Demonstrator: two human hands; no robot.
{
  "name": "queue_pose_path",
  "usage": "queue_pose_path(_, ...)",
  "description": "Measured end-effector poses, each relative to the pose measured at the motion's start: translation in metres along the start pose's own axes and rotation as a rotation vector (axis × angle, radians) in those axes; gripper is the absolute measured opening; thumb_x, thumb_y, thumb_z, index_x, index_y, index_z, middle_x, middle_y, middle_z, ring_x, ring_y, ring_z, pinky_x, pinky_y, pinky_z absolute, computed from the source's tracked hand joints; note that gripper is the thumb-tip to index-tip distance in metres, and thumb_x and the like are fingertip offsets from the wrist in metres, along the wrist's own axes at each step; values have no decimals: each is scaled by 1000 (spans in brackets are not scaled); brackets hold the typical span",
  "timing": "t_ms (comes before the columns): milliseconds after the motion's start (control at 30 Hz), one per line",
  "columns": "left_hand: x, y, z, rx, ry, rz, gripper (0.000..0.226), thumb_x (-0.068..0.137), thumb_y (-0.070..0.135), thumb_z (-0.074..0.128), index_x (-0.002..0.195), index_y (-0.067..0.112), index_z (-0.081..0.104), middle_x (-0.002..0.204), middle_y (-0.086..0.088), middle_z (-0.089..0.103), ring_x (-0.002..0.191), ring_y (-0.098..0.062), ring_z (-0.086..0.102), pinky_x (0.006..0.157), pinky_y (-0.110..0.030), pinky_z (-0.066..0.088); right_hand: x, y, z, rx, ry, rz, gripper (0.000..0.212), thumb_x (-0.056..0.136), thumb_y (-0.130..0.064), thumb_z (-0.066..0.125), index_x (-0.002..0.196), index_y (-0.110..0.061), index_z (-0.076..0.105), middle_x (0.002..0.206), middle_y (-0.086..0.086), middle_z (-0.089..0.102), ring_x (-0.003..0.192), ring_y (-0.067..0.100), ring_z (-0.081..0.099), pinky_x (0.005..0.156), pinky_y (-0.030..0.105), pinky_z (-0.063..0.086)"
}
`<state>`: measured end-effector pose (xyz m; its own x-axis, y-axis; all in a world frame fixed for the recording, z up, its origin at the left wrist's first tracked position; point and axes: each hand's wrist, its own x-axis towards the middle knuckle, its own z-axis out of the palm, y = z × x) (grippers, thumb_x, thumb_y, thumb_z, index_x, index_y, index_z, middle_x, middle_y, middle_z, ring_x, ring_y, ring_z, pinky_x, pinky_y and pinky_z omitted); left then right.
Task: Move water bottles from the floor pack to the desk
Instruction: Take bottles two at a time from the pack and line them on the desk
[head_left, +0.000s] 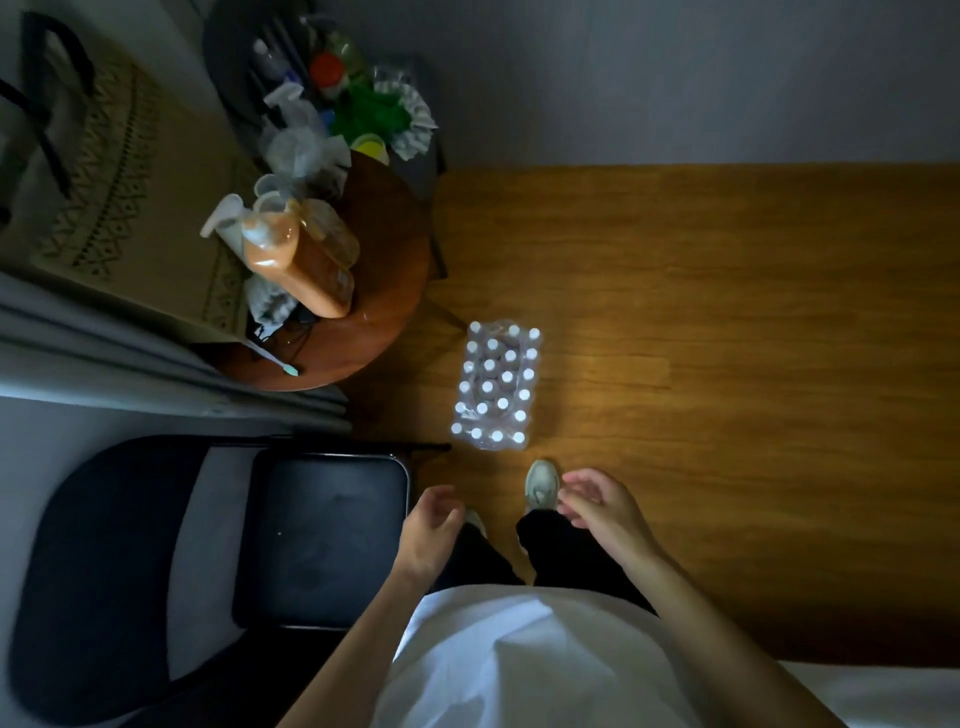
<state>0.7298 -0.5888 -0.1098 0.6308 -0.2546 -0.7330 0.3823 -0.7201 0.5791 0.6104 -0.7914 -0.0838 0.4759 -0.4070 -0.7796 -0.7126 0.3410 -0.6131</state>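
A shrink-wrapped pack of water bottles (496, 384) with white caps stands on the wooden floor (727, 364) just ahead of my feet. My left hand (428, 530) hangs above my left leg with loosely curled fingers and holds nothing. My right hand (602, 506) hovers over my right shoe, fingers relaxed and empty. Both hands are nearer to me than the pack and do not touch it. No desk surface is plainly in view.
A round brown side table (384, 291) left of the pack carries pump bottles, cups and plastic bags. A black chair (322, 540) stands at my left, beside a grey curtain (130, 353). A white wall runs along the far side.
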Motion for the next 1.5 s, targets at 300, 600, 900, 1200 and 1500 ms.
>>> queue_pose_path(300, 93, 17, 32, 159, -23, -81, 26, 93, 14, 62, 118, 19, 57, 91, 10, 62, 80, 0, 58, 64, -8, 43, 121, -7, -9, -207, -28, 38, 21, 85, -16, 67, 106, -11, 65, 97, 9, 70, 92, 22, 69, 86, 36, 56)
queue_pose_path(600, 253, -20, 71, 384, -25, -65, 46, 85, 23, 68, 129, 18, 57, 114, 2, 67, 101, -22, 66, 84, -30, 50, 275, 41, 29, -403, 16, 13, 26, 84, -18, 68, 109, -11, 62, 99, 3, 67, 90, 18, 65, 88, 32, 51)
queue_pose_path(900, 420, -92, 120, 609, 19, -7, 41, 89, 36, 61, 127, 23, 55, 124, 1, 65, 114, -27, 63, 89, -36, 49, 439, 120, 83, -730, 25, -116, 34, 83, -27, 62, 115, -15, 57, 114, 3, 60, 103, 23, 60, 84, 36, 50)
queue_pose_path(1200, 538, -151, 170, 939, -56, 238, 40, 95, 38, 51, 132, 23, 51, 133, -3, 52, 110, -30, 63, 89, -41, 52, 547, 175, 135, -977, 64, -253, 34, 91, -31, 58, 122, -17, 51, 113, 9, 59, 100, 30, 64, 76, 35, 49)
queue_pose_path(1500, 575, -166, 197, 1434, -15, 319, 35, 97, 30, 57, 126, 13, 46, 112, -8, 65, 95, -28, 71, 67, -30, 47, 581, 202, 160, -1147, 148, -367, 20, 97, -21, 50, 117, -16, 51, 108, 9, 64, 89, 26, 69, 64, 31, 43)
